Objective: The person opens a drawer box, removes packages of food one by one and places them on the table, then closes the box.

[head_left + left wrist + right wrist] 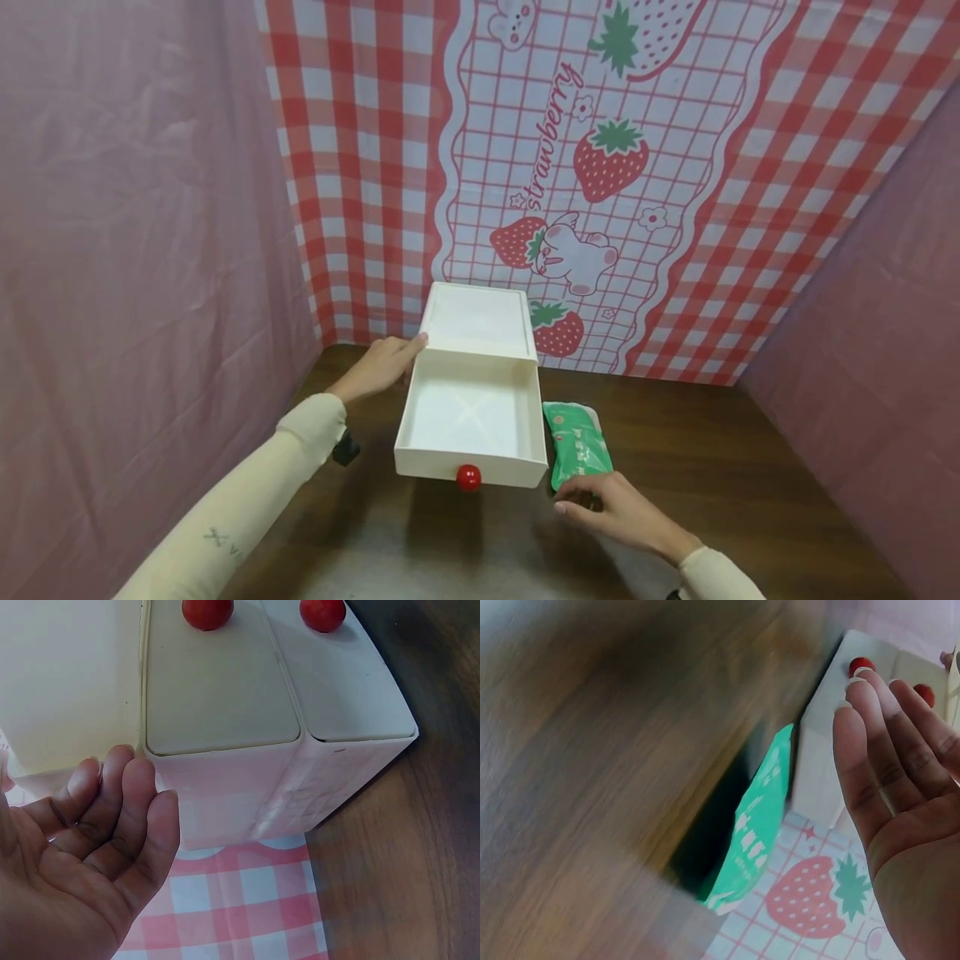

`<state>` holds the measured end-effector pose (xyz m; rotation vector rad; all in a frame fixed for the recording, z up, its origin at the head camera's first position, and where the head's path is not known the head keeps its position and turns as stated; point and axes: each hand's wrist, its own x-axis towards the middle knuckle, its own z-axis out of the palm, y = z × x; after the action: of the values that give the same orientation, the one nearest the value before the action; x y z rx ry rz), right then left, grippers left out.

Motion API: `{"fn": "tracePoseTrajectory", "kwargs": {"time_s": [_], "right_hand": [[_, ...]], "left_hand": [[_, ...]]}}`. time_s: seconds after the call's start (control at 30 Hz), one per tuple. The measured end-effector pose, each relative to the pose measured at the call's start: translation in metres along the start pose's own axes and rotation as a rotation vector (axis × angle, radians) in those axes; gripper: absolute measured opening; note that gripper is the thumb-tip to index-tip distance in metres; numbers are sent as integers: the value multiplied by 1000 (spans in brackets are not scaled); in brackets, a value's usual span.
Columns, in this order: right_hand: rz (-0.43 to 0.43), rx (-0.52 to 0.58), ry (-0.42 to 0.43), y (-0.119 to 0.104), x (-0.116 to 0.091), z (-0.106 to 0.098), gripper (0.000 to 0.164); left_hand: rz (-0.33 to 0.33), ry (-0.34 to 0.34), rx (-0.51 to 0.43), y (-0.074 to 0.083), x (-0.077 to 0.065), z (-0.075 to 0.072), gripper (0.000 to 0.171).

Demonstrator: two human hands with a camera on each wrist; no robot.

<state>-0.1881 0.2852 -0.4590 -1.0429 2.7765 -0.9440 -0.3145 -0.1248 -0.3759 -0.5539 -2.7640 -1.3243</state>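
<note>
A white drawer unit (480, 317) stands against the back cloth, its top drawer (471, 469) pulled out towards me. A pale X marks the bare bottom inside, and a red knob (468, 477) sits on the front. My left hand (381, 365) steadies the unit's left side, thumb at the top edge and fingers slightly bent along the wall. Right of the drawer lies a green packet (579, 443) with white print. Near its front end hovers my right hand (618, 508), fingers loosely bent and holding nothing.
Two lower drawer fronts (217, 690) with red knobs show in the left wrist view. A dark wooden table (690, 467) lies under everything. Strawberry-and-check cloth (375, 167) hangs behind, with pink curtains (142, 250) on both sides.
</note>
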Motion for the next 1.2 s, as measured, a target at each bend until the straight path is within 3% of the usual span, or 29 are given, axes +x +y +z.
{"fn": "tracePoseTrajectory", "kwargs": {"time_s": [0.23,0.93,1.2], "right_hand": [[-23,18,-9,-13,2,3,11],[-54,103,-56,-38,11,11,12],[23,219,-97,-56,16,13,20]], "left_hand": [[-3,3,5,1,-2,-1,71],[2,-7,5,1,2,-1,68],[-5,2,5,2,0,0,69]]}}
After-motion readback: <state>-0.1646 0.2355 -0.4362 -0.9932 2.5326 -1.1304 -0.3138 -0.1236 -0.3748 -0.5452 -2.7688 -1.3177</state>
